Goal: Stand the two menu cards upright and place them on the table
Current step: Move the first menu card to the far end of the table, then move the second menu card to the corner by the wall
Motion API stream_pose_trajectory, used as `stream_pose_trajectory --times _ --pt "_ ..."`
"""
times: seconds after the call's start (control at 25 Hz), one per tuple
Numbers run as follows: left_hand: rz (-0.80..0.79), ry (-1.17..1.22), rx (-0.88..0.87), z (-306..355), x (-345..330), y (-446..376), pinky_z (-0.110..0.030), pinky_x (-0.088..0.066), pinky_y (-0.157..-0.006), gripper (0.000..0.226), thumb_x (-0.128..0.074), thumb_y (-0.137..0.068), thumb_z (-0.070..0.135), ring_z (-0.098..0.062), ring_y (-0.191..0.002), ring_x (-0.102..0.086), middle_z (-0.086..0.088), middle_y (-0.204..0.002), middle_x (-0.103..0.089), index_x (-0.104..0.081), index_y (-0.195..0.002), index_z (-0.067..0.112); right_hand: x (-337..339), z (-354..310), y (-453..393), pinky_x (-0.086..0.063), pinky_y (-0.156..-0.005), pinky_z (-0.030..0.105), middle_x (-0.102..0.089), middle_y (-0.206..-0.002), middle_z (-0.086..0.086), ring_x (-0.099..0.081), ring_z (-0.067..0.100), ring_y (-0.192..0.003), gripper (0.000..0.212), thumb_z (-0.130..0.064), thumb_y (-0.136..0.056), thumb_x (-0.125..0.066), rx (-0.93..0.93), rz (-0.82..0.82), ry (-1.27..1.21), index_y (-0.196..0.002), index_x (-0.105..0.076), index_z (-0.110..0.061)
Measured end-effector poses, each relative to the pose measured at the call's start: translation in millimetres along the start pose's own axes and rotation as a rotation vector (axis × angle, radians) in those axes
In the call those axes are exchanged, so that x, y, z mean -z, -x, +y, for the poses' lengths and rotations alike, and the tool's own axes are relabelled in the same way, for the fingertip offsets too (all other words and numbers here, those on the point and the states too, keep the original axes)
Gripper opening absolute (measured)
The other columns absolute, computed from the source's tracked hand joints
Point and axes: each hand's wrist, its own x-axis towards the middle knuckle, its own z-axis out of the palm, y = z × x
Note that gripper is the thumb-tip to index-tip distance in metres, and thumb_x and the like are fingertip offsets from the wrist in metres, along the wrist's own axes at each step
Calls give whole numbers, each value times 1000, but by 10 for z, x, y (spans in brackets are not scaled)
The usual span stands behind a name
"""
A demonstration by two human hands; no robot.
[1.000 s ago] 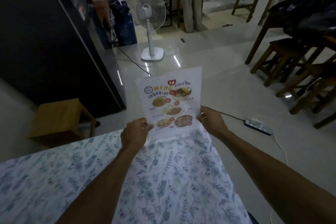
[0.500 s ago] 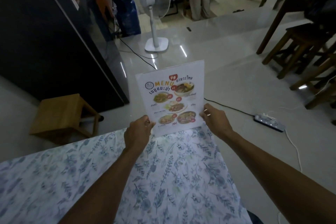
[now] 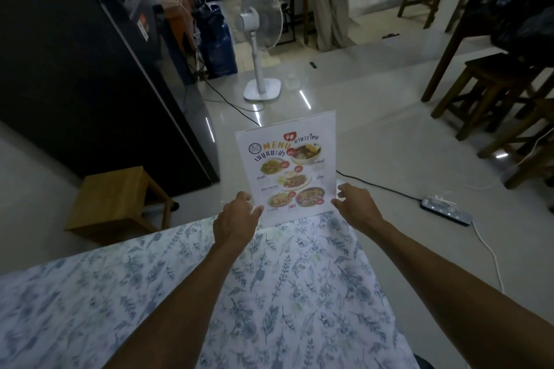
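fingers [image 3: 257, 210] of both hands flank the upright menu card [image 3: 287, 168] loosely.

Both arms reach forward; the left hand [image 3: 236, 220] and right hand [image 3: 355, 207] hover with fingers loosely spread apart.

White menu card [image 3: 286, 165]: orange "MENU" lettering, red icon, colourful food photos. White tablecloth [image 3: 299, 293]: blue-grey leaf-and-flower print. Tan wooden stool [image 3: 117, 201]. White pedestal fan [image 3: 259, 39]. Black cabinet [image 3: 75, 69]. Pale glossy floor tiles [image 3: 374, 144].
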Motion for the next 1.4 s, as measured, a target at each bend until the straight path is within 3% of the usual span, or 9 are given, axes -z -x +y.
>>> stream_pose_trajectory --times 0.28,0.52,0.72,1.0,1.4 --pt "28 45 -61 -19 456 569 -32 -49 -78 40 -59 -94 49 -20 -102 -67 5 -118 -70 -56 -124 23 222 -312 619 -49 -87 30 -71 -118 10 -66 25 -106 43 -25 -90 -68 27 65 -19 -128 -59 -7" --pt "63 68 -109 -503 923 1439 -30 -45 -76 38 -57 -94 52 -18 -102 -67 8 -117 -71 -56 -121 26 124 -833 1589 -51 -86 33 -71 -116 10 -66 26 -105 39 -27 -91 -66 119 103 9 -125 -60 -8" --pt "83 88 -124 -1383 1274 2445 -32 -50 -83 39 -56 -94 53 -16 -100 -68 8 -115 -72 -56 -122 27 -348 -1400 2749 -51 -82 31 -72 -113 7 -67 22 -100 37 -26 -90 -68 184 124 -4 -122 -62 -10" --pt "94 125 13 -2743 1752 3573 -38 -55 -87 38 -58 -92 51 -20 -100 -68 3 -112 -72 -57 -121 26 -1308 -2254 4018 -50 -80 27 -73 -107 7 -68 20 -95 35 -25 -88 -70 296 -3 -40 -120 -64 -11" --pt "192 75 236 -4121 2177 4114 -37 -56 -85 37 -58 -92 54 -20 -99 -70 5 -113 -73 -59 -118 28 -2199 -2884 4484 -52 -79 27 -70 -112 6 -66 19 -95 39 -25 -91 -67 371 -201 -25 -126 -58 -11"
